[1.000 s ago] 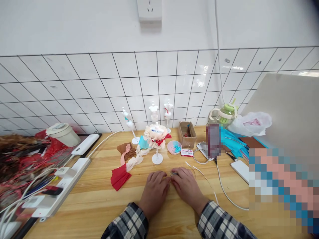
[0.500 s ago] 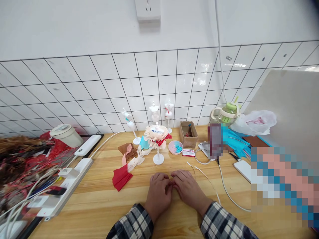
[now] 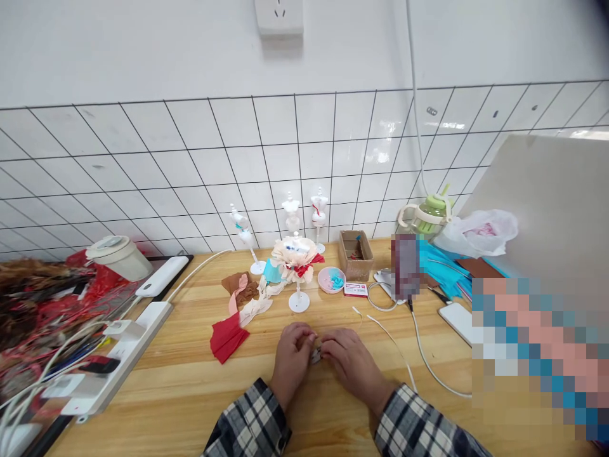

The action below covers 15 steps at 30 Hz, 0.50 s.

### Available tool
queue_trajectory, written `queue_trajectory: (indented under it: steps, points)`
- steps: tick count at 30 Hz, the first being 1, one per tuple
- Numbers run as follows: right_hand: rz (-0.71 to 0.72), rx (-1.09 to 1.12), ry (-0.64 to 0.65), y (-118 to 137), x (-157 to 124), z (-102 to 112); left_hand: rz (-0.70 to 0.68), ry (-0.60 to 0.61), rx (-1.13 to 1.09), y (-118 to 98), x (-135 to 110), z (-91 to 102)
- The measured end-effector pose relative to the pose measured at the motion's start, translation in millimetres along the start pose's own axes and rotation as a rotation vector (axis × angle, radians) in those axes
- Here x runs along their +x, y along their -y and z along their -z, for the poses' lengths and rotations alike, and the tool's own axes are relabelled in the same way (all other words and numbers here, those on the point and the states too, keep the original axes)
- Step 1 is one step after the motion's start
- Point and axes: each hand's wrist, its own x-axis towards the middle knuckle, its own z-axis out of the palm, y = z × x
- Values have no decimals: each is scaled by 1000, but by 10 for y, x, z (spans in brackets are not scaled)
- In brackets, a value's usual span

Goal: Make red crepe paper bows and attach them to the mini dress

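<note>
Low over the wooden table, my left hand point(image 3: 294, 360) and my right hand point(image 3: 353, 363) are close together with fingertips pinched. Between them shows a small grey object point(image 3: 316, 355), too small to name. Just beyond, a small white dress form point(image 3: 299, 298) stands upright, wrapped in cream ruffled fabric point(image 3: 292, 254) with a bit of red on it. To the left lie a red cloth piece point(image 3: 229, 336), a cream fabric strip point(image 3: 255, 310) and a brown fabric piece point(image 3: 245, 292). A pink dish point(image 3: 324, 283) holds blue scraps.
Three bare or lightly trimmed dress forms, including the middle one point(image 3: 292, 212), stand along the tiled wall. A cardboard box point(image 3: 356, 266) and a small red-and-white packet point(image 3: 356, 290) sit right of the dish. White cables point(image 3: 397, 343) cross the right side; a power strip point(image 3: 128, 355) lies left.
My hands have drawn slightly apart and the small grey object now shows between the fingertips. The whole view has shifted a little.
</note>
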Motion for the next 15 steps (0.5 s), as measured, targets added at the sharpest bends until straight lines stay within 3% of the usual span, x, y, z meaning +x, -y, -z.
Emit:
queue_trajectory:
  steps: [6,15]
  points:
    - [-194,-32,-86,-170,34,25,36,14,-323,82,-28,129]
    - [-321,36,-128,-240,107,-33,56,24,-308,51,-84,175]
